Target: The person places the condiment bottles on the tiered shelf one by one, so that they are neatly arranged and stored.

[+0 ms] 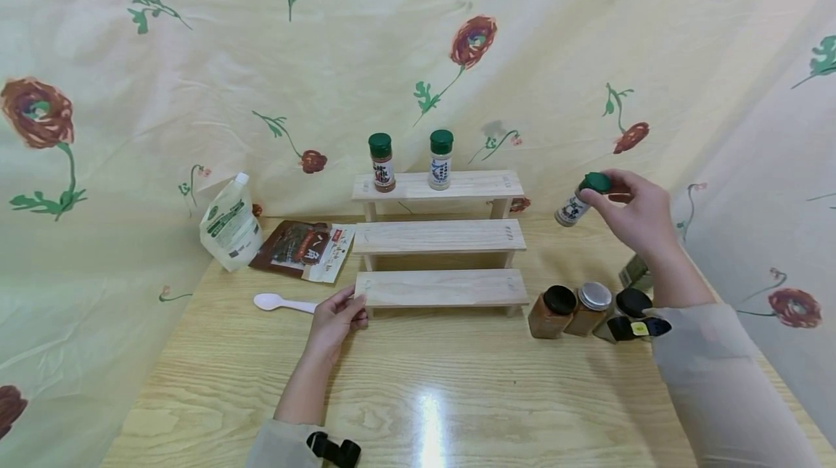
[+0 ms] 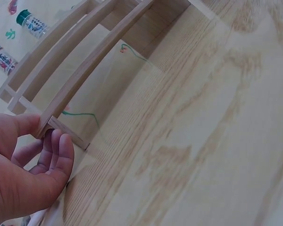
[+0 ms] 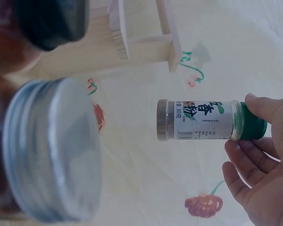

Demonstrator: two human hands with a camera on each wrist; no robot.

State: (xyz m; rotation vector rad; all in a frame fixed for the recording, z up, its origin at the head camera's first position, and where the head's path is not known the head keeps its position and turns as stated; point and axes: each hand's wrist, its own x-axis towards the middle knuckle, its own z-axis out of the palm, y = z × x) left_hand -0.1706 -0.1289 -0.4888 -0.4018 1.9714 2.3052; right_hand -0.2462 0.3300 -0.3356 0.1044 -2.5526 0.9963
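Observation:
My right hand (image 1: pixel 636 210) pinches a small spice bottle (image 3: pixel 200 120) by its green cap, thumb on one side and fingers on the other. Tilted, the bottle hangs in the air to the right of a three-step wooden rack (image 1: pixel 440 236). At the left end of the lowest step, my left hand (image 1: pixel 336 319) grips the board, its thumb on top and fingers curled underneath, as the left wrist view shows. Two more green-capped spice bottles stand upright on the top step: one with reddish contents (image 1: pixel 382 163), the other pale (image 1: pixel 440 159).
Right of the rack stand a black-lidded jar (image 1: pixel 550 314), a silver-lidded jar (image 3: pixel 52 150) and another black-lidded jar (image 1: pixel 633 303), with a dark box (image 1: pixel 635 273) behind. On the left lie a white spoon (image 1: pixel 282 302), a brown packet (image 1: pixel 303 250) and a spouted pouch (image 1: pixel 231 225).

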